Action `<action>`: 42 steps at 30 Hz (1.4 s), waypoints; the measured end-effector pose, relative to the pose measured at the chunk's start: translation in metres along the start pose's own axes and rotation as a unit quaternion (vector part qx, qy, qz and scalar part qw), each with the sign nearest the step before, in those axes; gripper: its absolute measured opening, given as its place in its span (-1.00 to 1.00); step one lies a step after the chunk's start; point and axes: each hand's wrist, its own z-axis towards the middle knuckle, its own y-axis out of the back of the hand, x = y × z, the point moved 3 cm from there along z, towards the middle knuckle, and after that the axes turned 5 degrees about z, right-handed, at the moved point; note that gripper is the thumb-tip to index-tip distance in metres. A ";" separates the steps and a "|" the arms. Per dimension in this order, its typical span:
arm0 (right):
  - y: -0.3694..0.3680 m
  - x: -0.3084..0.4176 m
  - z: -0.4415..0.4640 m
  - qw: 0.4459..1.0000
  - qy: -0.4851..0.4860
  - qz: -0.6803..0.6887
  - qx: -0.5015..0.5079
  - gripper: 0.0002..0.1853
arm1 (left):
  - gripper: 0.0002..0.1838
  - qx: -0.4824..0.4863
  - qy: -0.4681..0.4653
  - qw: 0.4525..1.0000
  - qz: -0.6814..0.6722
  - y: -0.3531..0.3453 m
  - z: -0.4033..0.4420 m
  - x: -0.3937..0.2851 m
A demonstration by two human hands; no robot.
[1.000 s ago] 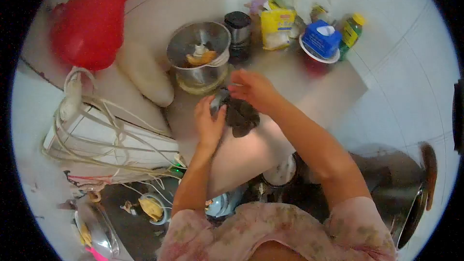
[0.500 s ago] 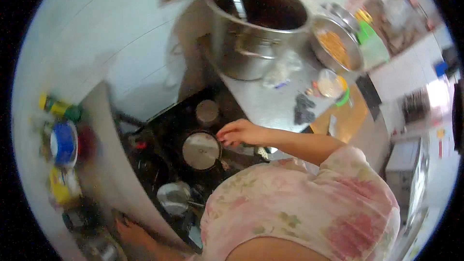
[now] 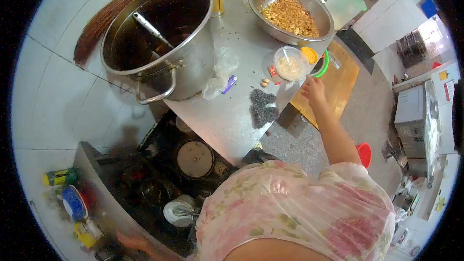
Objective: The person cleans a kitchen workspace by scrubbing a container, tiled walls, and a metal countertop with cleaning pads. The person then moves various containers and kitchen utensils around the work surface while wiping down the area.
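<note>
My right hand [image 3: 314, 91] is stretched out over the corner of the metal table [image 3: 212, 125], beside a green-rimmed container [image 3: 325, 65]. Its fingers are loosely bent and apart, with nothing seen in them. Close by are a clear tub of pale food [image 3: 290, 64], a yellow lid [image 3: 310, 55], a small red packet [image 3: 274, 74] and a dark scouring mesh [image 3: 263, 108]. My left hand [image 3: 131, 241] is low at the left, near a yellow packet [image 3: 88, 233]; blur and dim light hide its fingers.
A large steel pot [image 3: 193, 75] with a ladle handle in it stands at the back left, beside a steel bowl of chopped food [image 3: 295, 17]. The black stove [image 3: 159, 183] lies below. A wooden board [image 3: 345, 79] and red bucket [image 3: 363, 155] are at the right.
The view has swung right, from the side counter past the stove to the metal table. My right hand has moved away from the dark bundle, past the stove, to the green-rimmed container.
</note>
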 end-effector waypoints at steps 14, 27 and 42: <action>0.047 0.000 0.075 0.969 0.054 0.052 0.234 -0.61 | -0.57 0.174 -0.123 0.805 -0.553 0.115 -0.017 -0.339; -0.192 -0.019 -0.221 0.800 -0.043 -0.179 0.571 -0.92 | -0.19 0.520 0.025 0.264 -0.812 0.105 -0.032 -0.345; -0.255 -0.076 -0.305 0.792 -0.111 -0.172 0.574 -0.77 | -0.36 0.196 0.434 0.427 -0.769 -0.080 0.156 -0.102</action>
